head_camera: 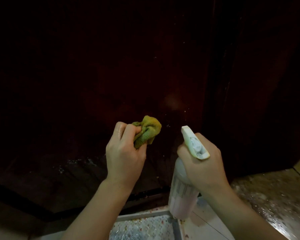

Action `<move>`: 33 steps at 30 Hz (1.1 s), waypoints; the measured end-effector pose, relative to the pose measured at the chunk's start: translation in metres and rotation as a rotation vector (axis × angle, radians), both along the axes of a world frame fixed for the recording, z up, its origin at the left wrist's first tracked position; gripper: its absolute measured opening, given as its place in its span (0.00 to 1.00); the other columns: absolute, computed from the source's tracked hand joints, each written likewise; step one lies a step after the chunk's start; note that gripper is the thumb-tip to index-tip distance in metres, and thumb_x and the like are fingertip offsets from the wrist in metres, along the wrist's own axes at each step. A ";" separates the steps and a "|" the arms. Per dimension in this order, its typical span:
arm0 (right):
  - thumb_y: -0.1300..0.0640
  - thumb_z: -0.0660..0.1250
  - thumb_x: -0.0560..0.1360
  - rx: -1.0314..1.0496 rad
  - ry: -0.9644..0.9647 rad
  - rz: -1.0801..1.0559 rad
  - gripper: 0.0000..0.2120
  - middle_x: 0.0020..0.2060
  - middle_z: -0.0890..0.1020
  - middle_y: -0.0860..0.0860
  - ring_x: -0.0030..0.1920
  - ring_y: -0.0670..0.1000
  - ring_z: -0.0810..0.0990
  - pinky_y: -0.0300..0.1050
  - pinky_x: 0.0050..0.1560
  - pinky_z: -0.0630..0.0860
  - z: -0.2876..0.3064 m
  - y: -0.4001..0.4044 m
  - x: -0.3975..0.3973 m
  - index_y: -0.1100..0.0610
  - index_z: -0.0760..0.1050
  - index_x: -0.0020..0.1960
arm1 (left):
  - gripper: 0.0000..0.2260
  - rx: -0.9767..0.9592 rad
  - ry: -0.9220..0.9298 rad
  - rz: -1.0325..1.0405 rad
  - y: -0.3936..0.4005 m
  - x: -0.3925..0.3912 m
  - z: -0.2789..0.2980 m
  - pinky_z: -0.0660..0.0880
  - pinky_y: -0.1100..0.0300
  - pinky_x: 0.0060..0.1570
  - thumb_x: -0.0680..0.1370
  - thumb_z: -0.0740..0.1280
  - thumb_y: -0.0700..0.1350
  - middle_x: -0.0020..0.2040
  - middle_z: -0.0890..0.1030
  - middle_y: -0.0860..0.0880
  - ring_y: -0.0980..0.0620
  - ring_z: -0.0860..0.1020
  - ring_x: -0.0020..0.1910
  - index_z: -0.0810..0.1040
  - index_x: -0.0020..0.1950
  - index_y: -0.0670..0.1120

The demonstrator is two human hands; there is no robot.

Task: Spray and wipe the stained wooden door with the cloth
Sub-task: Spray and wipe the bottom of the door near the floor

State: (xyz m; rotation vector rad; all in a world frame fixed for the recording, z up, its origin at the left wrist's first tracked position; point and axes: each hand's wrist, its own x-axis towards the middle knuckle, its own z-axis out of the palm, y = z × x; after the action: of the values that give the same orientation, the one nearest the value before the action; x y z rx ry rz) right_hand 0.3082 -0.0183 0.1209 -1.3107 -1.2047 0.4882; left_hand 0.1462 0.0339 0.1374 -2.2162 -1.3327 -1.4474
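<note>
The left hand [124,157] bunches a nubbly yellow-green terry cloth [146,131] in a tight grip, held just off the dark glossy wooden door [111,66], ready to wipe. The right hand [203,163] grips a translucent plastic spray bottle [181,191], its nozzle aimed at pale specks (probably the stains).

Dim home interior, likely a doorway or entry, dark stained wooden door [111,66] filling the view, pale tiled floor [206,222] at its foot, patterned mat [142,227] in a grey frame, speckled wet stone floor [275,196] at right.
</note>
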 end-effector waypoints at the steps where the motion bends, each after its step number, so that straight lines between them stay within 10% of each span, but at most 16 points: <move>1: 0.58 0.68 0.71 -0.002 0.017 0.016 0.19 0.24 0.69 0.44 0.25 0.44 0.66 0.37 0.27 0.64 0.000 0.000 0.002 0.45 0.62 0.29 | 0.09 0.002 0.005 -0.001 0.001 0.001 0.000 0.70 0.70 0.37 0.70 0.75 0.36 0.44 0.75 0.47 0.57 0.72 0.39 0.78 0.46 0.38; 11: 0.56 0.65 0.69 0.027 -0.046 -0.065 0.17 0.23 0.70 0.41 0.24 0.44 0.67 0.36 0.26 0.63 -0.005 0.002 0.014 0.43 0.60 0.28 | 0.08 0.136 -0.061 0.013 0.008 0.040 0.016 0.67 0.74 0.38 0.73 0.72 0.41 0.44 0.76 0.43 0.58 0.71 0.41 0.76 0.46 0.37; 19: 0.59 0.71 0.73 -0.074 0.041 0.015 0.11 0.29 0.75 0.45 0.30 0.43 0.72 0.35 0.30 0.68 -0.002 0.000 0.027 0.52 0.70 0.37 | 0.06 0.053 0.243 0.014 0.002 0.070 -0.004 0.70 0.55 0.21 0.75 0.63 0.41 0.41 0.75 0.46 0.48 0.75 0.35 0.79 0.42 0.42; 26: 0.60 0.72 0.72 -0.023 -0.023 -0.047 0.21 0.24 0.72 0.41 0.26 0.44 0.70 0.36 0.28 0.65 -0.004 -0.004 0.029 0.46 0.63 0.30 | 0.06 0.185 0.008 -0.019 0.011 0.059 0.015 0.74 0.62 0.32 0.74 0.70 0.37 0.45 0.77 0.43 0.52 0.75 0.40 0.78 0.49 0.38; 33: 0.61 0.70 0.71 -0.106 0.000 0.015 0.16 0.25 0.73 0.42 0.27 0.44 0.70 0.38 0.28 0.67 -0.002 0.000 0.020 0.51 0.66 0.31 | 0.04 -0.007 0.318 0.002 -0.001 0.064 -0.009 0.68 0.58 0.21 0.72 0.72 0.37 0.42 0.74 0.47 0.49 0.73 0.35 0.78 0.44 0.42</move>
State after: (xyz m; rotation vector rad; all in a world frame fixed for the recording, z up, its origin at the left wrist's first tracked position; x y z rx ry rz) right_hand 0.3281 -0.0186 0.1185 -1.3924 -1.2027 0.5689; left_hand 0.2099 0.0326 0.1286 -2.3248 -1.2331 -1.0326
